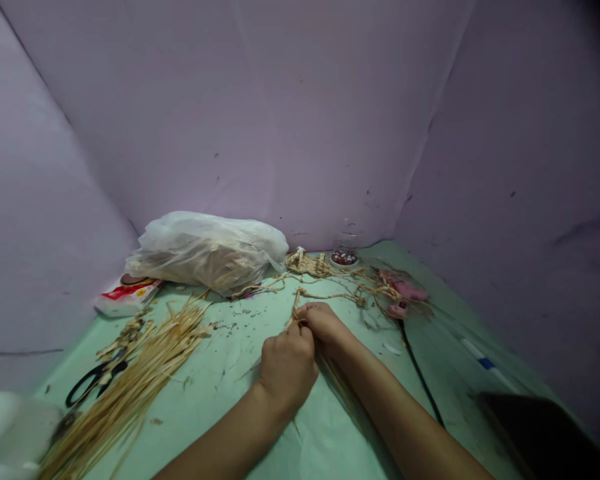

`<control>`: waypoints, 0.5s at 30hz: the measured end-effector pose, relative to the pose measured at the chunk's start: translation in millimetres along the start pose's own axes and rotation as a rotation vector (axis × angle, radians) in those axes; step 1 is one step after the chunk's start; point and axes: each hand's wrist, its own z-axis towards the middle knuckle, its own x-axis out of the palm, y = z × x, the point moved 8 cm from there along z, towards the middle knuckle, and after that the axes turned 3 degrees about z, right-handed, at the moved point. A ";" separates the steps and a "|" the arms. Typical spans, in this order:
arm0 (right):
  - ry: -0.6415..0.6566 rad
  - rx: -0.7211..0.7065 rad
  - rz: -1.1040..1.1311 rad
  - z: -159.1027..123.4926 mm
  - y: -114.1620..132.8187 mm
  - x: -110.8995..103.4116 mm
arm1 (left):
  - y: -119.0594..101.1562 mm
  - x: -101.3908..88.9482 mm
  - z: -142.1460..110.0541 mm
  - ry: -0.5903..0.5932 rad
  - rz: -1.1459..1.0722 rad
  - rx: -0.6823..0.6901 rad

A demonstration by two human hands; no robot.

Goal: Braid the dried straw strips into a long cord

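Observation:
My left hand [289,365] and my right hand [323,323] meet near the middle of the table, both with fingers closed on a cord of twisted straw [297,303]. The cord rises from my fingertips, bends, and trails off to the right as a thin rope [330,296] with a knotted bunch at its end. Loose straw strands [343,387] hang back from my hands, partly behind my right forearm. The exact grip of each fingertip is hidden. Behind my hands lies a small woven straw piece [307,263] shaped like a sole.
A bundle of dry straw [145,367] lies at left over black-handled scissors [87,385]. Behind are a stuffed plastic bag [210,250], a red-and-white packet [130,295] and a clear container of beads [344,257]. At right sit a pink glue gun [405,292] with a black cable and a dark flat object [535,427].

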 end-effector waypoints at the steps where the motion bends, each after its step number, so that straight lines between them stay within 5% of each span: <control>1: -0.015 0.008 0.007 -1.9 1.3 -0.2 | -3.0 0.1 -0.4 0.032 -0.024 0.032; 5: -0.001 0.073 0.045 -11.0 5.6 1.7 | 20.5 -21.3 12.1 0.052 -0.239 -0.049; 8: 0.058 0.146 0.101 -16.7 5.9 5.1 | 64.1 -43.1 29.1 -0.167 -0.395 -0.234; 11: 0.079 0.155 0.105 -18.7 7.5 5.3 | 83.5 -14.1 44.2 -0.079 -0.709 -0.313; 15: 0.090 0.152 0.110 -17.3 6.4 5.0 | 68.9 33.4 49.5 0.178 -1.121 -0.348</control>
